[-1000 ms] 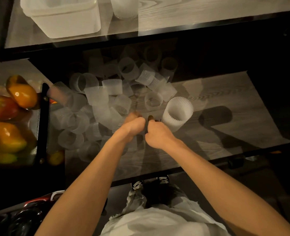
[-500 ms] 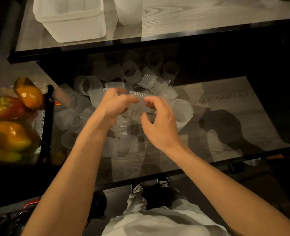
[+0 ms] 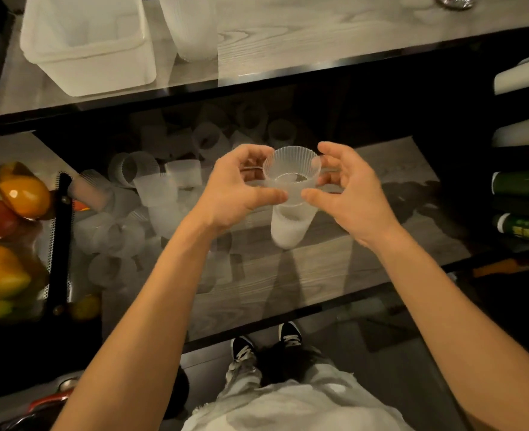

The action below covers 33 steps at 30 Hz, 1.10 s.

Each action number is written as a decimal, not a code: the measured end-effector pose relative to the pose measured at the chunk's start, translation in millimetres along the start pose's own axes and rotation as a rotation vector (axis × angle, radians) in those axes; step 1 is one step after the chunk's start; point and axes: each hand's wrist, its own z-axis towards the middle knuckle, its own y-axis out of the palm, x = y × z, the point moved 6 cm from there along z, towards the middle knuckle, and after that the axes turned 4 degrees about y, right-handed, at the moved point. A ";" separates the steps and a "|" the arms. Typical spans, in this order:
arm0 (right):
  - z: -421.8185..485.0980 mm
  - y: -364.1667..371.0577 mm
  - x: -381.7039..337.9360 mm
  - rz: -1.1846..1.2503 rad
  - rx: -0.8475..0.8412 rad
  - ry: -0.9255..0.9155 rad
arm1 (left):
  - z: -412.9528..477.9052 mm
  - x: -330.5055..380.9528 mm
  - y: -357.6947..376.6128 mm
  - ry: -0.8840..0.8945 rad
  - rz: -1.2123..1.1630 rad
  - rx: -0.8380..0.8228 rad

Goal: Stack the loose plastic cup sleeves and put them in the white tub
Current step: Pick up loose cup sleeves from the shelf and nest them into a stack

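Between both hands I hold one ribbed translucent cup sleeve (image 3: 292, 172), its wide mouth facing up. My left hand (image 3: 241, 188) pinches its left side and my right hand (image 3: 344, 188) pinches its right side. Directly below it a nested stack of sleeves (image 3: 288, 227) stands upright on the lower shelf. A heap of several loose sleeves (image 3: 160, 194) lies to the left on that shelf, reaching back under the top surface. The white tub (image 3: 86, 45) sits on the upper surface at the far left, open and seemingly holding nothing. A second tall sleeve stack (image 3: 191, 26) stands just right of the tub.
A black perforated basket rim (image 3: 59, 241) with mangoes (image 3: 20, 191) stands at the left. Dark green bottles (image 3: 521, 209) lie on the right shelf. The upper surface's dark front edge (image 3: 257, 76) overhangs the lower wooden shelf (image 3: 334, 275). My feet show on the floor below.
Both hands rose from the shelf with a sleeve and moved right; they now hold it above the upright stack. The view shifted closer.
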 end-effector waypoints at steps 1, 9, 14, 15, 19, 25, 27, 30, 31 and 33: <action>-1.9 -3.0 5.1 -0.039 -0.007 0.005 | 0.1 -2.0 6.1 0.013 0.023 -0.015; -6.7 -0.8 32.2 -0.159 -0.032 0.019 | -0.1 -25.7 29.5 0.014 0.191 -0.045; -2.6 -0.8 43.2 -0.176 -0.018 0.006 | 1.7 -30.2 32.4 0.039 0.241 -0.036; -1.2 -0.3 46.0 -0.184 -0.023 0.010 | 1.8 -33.0 32.9 0.040 0.246 -0.038; 2.0 5.9 64.3 -0.259 -0.138 0.099 | -0.3 -52.3 35.5 -0.003 0.354 -0.088; 4.5 19.5 92.5 -0.263 -0.250 0.203 | -5.7 -91.3 41.8 -0.132 0.427 -0.181; 6.6 26.9 97.9 -0.233 -0.273 0.219 | -5.3 -100.8 43.2 -0.160 0.450 -0.177; 10.5 32.8 101.0 -0.195 -0.239 0.222 | -4.3 -109.1 48.2 -0.177 0.432 -0.186; 11.7 33.5 101.0 -0.186 -0.218 0.217 | -3.7 -110.8 49.5 -0.178 0.420 -0.185; 14.0 33.2 101.3 -0.168 -0.192 0.215 | -3.1 -110.0 49.3 -0.165 0.402 -0.167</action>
